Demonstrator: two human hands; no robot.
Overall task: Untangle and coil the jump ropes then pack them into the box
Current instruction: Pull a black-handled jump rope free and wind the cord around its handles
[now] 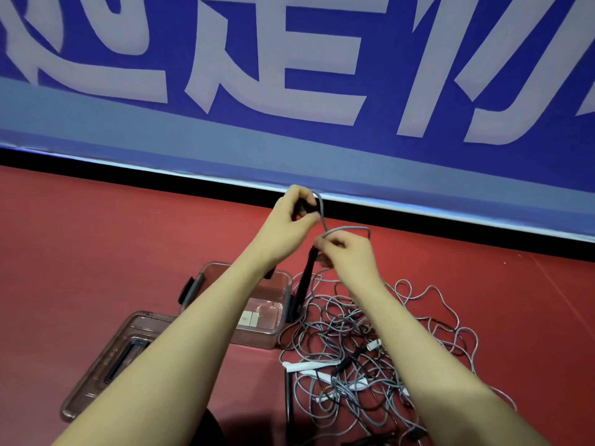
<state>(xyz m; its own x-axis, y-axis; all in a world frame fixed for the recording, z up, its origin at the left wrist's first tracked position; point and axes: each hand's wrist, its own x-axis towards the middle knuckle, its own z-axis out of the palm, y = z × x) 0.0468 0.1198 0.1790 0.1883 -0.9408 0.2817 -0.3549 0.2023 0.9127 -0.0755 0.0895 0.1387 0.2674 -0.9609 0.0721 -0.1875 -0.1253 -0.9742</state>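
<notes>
A tangled heap of grey jump ropes (pixel 363 352) with white and black handles lies on the red floor at the right. My left hand (pixel 294 209) is raised and grips a black handle, with grey rope (pixel 320 207) looping over its top. Just below and to the right, my right hand (pixel 349 252) pinches the same grey rope, and a second black handle (pixel 304 284) hangs down beneath it. The clear plastic box (pixel 280 286) stands open under my left forearm, with only a small label visible inside.
The box's clear lid (pixel 106 365) lies flat on the floor at the lower left. A blue banner wall with a black base strip (pixel 161 175) runs across behind the hands. Red floor (pixel 96 252) spreads to the left and far right.
</notes>
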